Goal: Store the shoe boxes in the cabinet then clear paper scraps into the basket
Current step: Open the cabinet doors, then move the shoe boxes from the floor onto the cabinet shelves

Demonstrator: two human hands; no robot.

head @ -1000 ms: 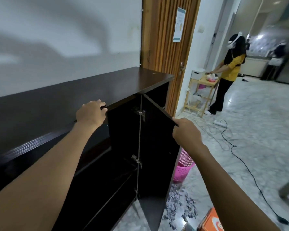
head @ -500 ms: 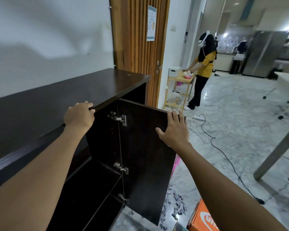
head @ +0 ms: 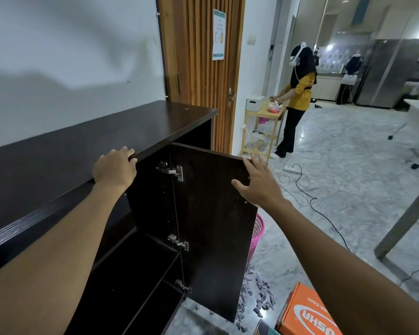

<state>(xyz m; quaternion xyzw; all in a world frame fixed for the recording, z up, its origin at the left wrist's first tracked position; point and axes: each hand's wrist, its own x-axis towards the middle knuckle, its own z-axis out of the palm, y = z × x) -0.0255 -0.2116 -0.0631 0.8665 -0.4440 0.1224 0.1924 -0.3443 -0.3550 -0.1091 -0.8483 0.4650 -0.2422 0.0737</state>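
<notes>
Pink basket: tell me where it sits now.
Head view, right of centre: the pink basket stands on the floor, mostly hidden behind the open cabinet door, with paper scraps lying nearer the camera.

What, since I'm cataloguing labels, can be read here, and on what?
"SHR", upside down and cut off, on the orange cardboard shoe box.
".com", small, on the same box.
White paper notice on the slatted wooden door: too blurred to read.
</notes>
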